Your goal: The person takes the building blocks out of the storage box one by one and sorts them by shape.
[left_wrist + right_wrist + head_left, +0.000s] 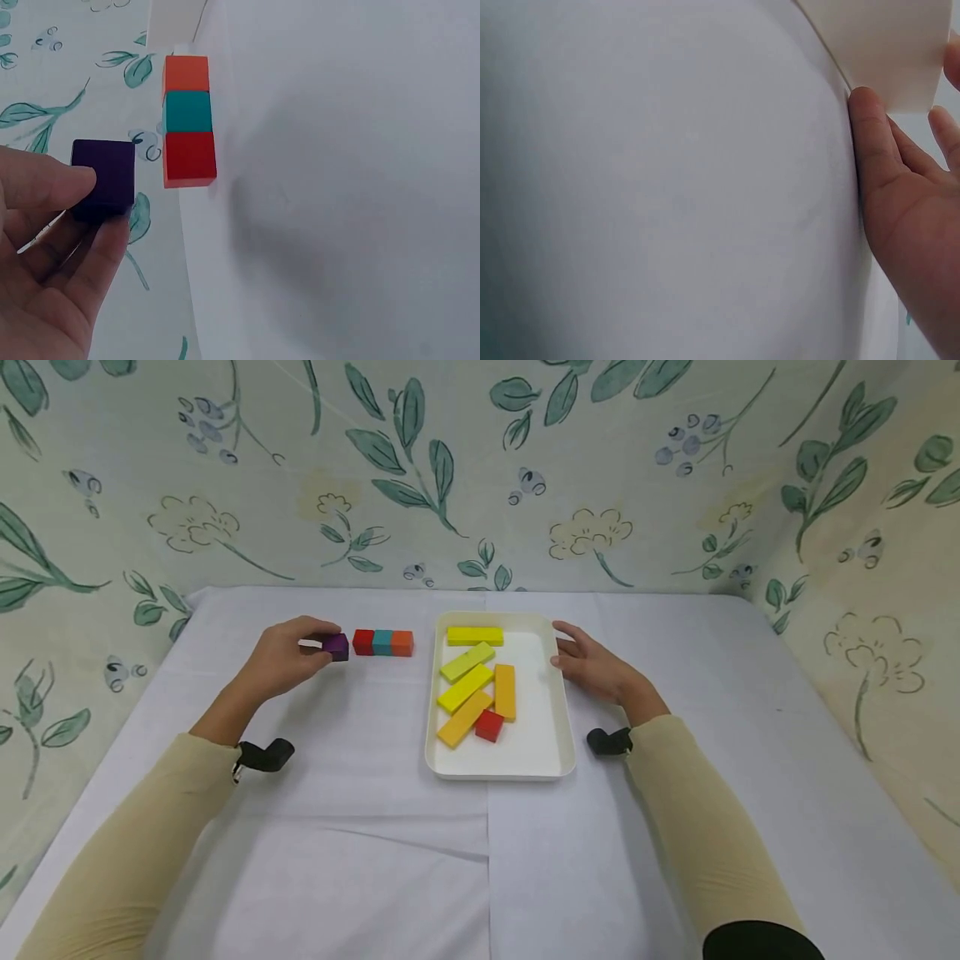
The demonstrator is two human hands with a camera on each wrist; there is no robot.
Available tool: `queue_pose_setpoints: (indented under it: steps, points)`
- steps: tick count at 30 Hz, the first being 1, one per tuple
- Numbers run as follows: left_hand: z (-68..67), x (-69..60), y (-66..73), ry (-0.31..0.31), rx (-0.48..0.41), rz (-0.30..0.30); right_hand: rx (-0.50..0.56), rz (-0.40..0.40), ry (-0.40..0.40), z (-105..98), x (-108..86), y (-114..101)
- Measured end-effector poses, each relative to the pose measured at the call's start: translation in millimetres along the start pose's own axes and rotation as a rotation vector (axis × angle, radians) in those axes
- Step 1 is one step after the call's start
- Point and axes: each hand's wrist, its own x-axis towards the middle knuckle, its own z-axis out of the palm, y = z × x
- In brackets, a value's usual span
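Observation:
My left hand (288, 647) pinches a purple cube (336, 647) between thumb and fingers. Just right of that cube stands a touching row of three cubes: a red cube (190, 157), a teal cube (187, 111) and an orange cube (186, 73). A gap shows between the purple and red cubes in the left wrist view. Fingertips of my right hand (600, 668) touch the right side of a white tray (536, 768); the right wrist view shows them against its outer wall (889, 52), fairly straight.
Inside the tray lie several yellow and orange-yellow blocks (465, 685) and a loose red cube (489, 725). A white cloth (375, 860) with creases covers the table. Behind it hangs a leaf-patterned curtain (465, 452).

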Motion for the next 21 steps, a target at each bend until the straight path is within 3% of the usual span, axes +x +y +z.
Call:
queue_pose_setpoints:
  steps: [5, 10, 14, 21]
  points:
    - [-0.1, 8.6, -12.1, 0.004, 0.028, -0.052, -0.014, -0.002, 0.002, -0.9, -0.6, 1.9]
    - [0.0, 27.8, -22.0, 0.012, 0.060, -0.070, -0.042, 0.014, 0.014, -3.4, -2.1, 3.1]
    - [-0.3, 39.9, -27.7, 0.008, 0.055, -0.118, -0.042, 0.020, 0.008, -3.3, -2.2, 2.9]
    - [7.5, 47.4, -34.2, -0.001, 0.026, -0.174, -0.048, 0.013, 0.008, -1.8, -0.1, 3.5]
